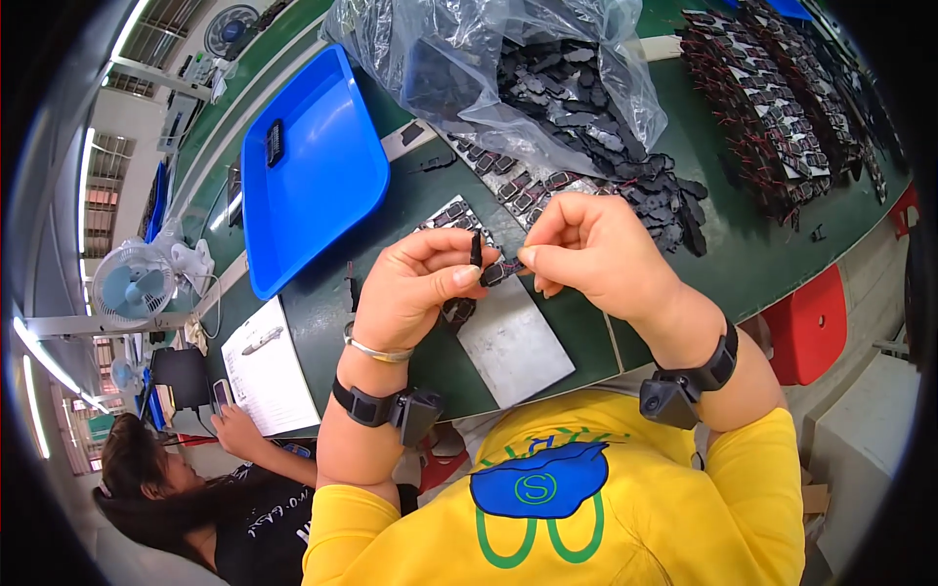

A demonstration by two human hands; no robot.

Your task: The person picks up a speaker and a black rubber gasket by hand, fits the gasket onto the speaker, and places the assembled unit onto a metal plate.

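Two bare hands meeting above a grey metal plate (513,342) on the green bench (743,264). Left hand (415,283) closed around a small black plastic piece (476,249), pinched upright between thumb and forefinger. Right hand (596,254) closed too, thumb and forefinger nipped on a small dark framed part (500,272), held just between the two sets of fingertips and touching or nearly touching the black piece; cannot tell which. Beyond the right hand, a clear plastic bag (469,59) spilling a heap of flat black parts (625,146), and further right, rows of dark wired assemblies (772,107). Beyond the left hand, a blue plastic tray (313,176), almost bare. Just beyond both hands, a strip of framed parts laid in a row (518,190).

Probably best done with light fingertip pressure only, the framed part kept level and square to the black piece, both held close over the plate so a slip drops short. Worth turning the joint toward the eyes before pressing home.
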